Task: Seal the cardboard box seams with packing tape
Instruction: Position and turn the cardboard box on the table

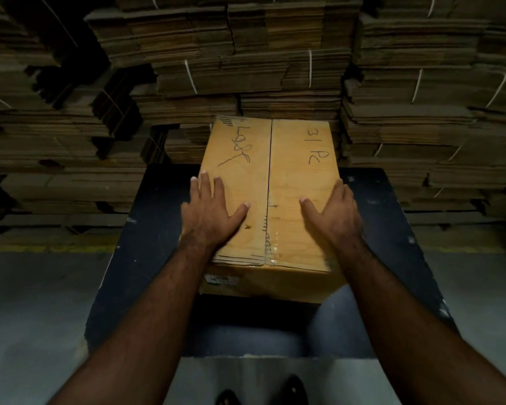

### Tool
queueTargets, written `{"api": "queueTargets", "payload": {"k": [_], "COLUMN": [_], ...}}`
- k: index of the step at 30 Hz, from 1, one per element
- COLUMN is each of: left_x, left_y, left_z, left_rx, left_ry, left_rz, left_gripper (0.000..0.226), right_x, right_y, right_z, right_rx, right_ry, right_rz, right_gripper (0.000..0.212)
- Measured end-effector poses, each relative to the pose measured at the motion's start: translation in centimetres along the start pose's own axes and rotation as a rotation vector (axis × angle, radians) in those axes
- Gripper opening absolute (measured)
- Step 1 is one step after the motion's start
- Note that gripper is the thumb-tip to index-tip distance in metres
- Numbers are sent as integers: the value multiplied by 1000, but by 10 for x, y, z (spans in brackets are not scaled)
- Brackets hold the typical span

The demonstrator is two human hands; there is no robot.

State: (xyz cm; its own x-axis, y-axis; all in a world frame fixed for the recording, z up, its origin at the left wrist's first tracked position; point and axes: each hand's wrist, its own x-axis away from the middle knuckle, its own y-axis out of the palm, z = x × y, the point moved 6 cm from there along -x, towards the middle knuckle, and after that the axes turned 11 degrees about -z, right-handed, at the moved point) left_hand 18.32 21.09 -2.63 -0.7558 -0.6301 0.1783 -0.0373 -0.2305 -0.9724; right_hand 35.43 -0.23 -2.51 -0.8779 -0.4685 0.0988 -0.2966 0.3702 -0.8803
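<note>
Cardboard box (287, 182) lengthwise away from viewer, hands (214, 211) flat on flaps

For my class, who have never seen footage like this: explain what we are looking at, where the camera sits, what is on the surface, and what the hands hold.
There is one picture, from a camera worn on a person's head, looking forward and down. The left hand and right hand lie open and flat on a closed cardboard box, one on each top flap, holding nothing. The box rests on a dark table. Clear tape shows only at the near end of the middle seam; no tape roll is visible. Stacks of flattened cartons stand behind.
</note>
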Motion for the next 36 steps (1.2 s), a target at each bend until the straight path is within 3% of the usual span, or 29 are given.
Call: {"api": "queueTargets", "payload": {"k": [4, 8, 10, 13, 16, 19, 22, 25, 26, 29, 31, 33, 36], "left_x": [1, 36, 46, 48, 58, 82, 113, 149, 158, 174, 177, 173, 150], "left_y": [0, 0, -5, -7, -2, -2, 3, 25, 32, 39, 36, 28, -4], "left_z": [-4, -5, -10, -16, -15, -26, -37, -8, 5, 51, 74, 71, 29], "left_rx": [32, 97, 246, 505, 533, 584, 961, 1516, 1601, 1752, 1725, 1476, 919], "left_ry": [-28, -90, -164, -301, -405, -515, -635, -644, -627, -522, -477, -469, -382], "left_rz": [-24, 71, 124, 99, 44, 89, 132, 62, 45, 7, -74, -99, 156], "left_gripper": [95, 80, 71, 81, 82, 70, 72, 32, 23, 27, 25, 18, 20], "right_x": [-6, 3, 6, 2, -5, -27, -56, -76, -81, -100, -111, -110, -71], "right_y": [-1, -8, -17, -22, -19, -19, -19, -12, -6, 16, 28, 31, 32], "right_z": [6, 19, 22, 22, 18, 0, -32, -57, -65, -87, -98, -110, -131], "right_rx": [-67, -80, -79, -125, -57, 41, 44, 73, 99, 276, 364, 335, 238], "right_ry": [30, -38, -84, -67, -54, -102, -234, -417, -470, -556, -556, -524, -537], "right_rz": [-84, -108, -73, -46, -114, -241, -353, -429, -444, -466, -467, -426, -340], "right_gripper": [106, 91, 79, 72, 70, 67, 63, 55, 56, 65, 66, 63, 56]}}
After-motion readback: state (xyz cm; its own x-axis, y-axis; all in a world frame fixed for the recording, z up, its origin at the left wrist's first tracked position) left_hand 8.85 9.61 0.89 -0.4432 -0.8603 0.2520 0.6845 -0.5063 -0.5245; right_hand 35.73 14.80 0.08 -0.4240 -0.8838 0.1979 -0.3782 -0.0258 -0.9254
